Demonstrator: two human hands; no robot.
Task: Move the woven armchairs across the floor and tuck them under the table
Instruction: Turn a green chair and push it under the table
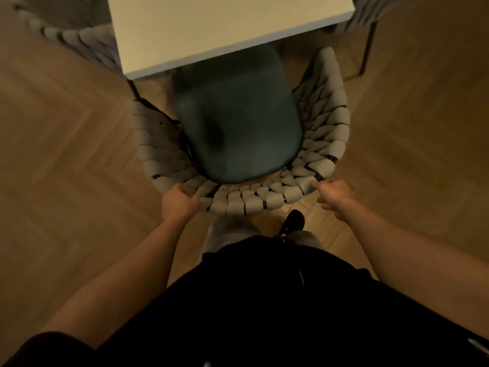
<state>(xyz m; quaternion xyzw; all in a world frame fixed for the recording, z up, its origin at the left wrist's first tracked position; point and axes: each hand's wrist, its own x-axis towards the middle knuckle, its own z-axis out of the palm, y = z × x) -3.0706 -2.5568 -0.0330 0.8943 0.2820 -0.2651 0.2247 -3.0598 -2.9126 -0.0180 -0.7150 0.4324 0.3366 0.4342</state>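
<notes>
A woven armchair [325,133] with a thick grey braided back and a dark green seat cushion [235,123] stands right below me, its front edge slipped under the white table [211,25]. My left hand [180,201] grips the left side of the curved backrest. My right hand [333,196] is closed at the backrest's right end, fingers on the weave. A second woven armchair [76,38] sits at the table's left side. Part of a third [367,11] shows at the top right.
Herringbone wood floor [66,154] spreads on both sides. A thin dark table leg [133,88] stands by the chair's left arm. A dark chair leg [369,49] is at the upper right. My shoe [292,221] is just behind the chair.
</notes>
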